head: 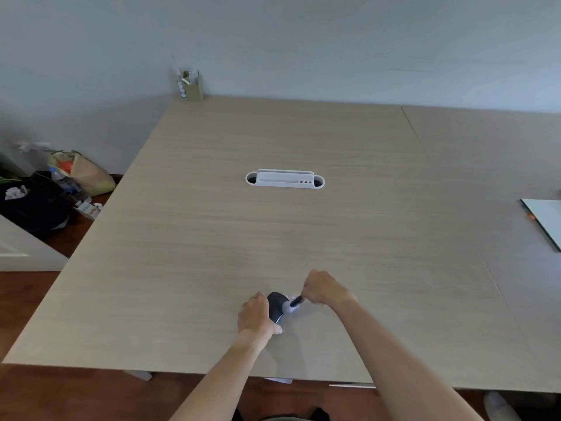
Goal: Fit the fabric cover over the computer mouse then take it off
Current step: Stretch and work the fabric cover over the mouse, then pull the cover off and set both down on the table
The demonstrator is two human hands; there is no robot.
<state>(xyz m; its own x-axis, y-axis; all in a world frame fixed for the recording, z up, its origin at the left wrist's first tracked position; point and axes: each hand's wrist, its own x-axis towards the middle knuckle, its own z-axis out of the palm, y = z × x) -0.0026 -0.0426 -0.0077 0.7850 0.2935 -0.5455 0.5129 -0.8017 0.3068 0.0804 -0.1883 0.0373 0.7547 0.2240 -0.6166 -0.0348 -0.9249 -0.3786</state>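
Observation:
A dark computer mouse (277,305) sits on the wooden table (273,232) near its front edge. My left hand (255,315) grips the mouse from its left side. My right hand (323,289) is closed on the dark edge of the fabric cover (294,304), pulling it out to the right of the mouse. The cover looks pale and see-through where it stretches between the mouse and my right fingers. Most of the mouse's top is bare; how much of the cover still wraps it is too blurred to tell.
A white cable-port box (284,178) is set into the table's middle. An olive pen holder (192,86) stands at the far left corner by the wall. A white sheet (545,221) lies at the right edge. Bags (60,183) clutter the floor on the left.

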